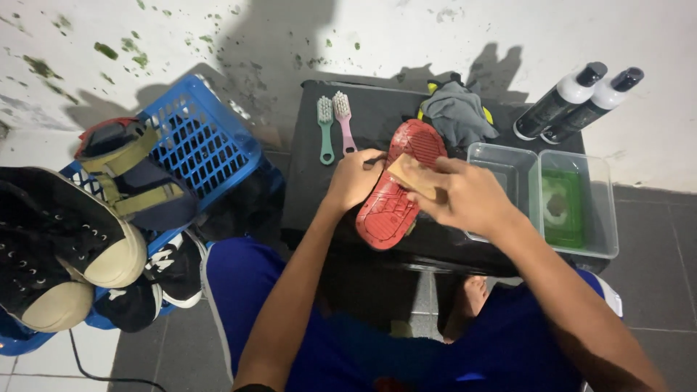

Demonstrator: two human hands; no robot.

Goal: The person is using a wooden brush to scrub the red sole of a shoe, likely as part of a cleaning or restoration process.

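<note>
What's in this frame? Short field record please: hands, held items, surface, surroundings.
left hand: steadies a red-soled shoe, sole up
right hand: presses a tan brush block on the sole
surface: black table
brushes: green brush and pink brush, side by side, left of the shoe
cloth: grey cloth behind the shoe
tubs: two clear tubs on the right, the right one holding something green
bottles: two dark bottles against the wall
basket: blue basket with shoes, far left
</note>
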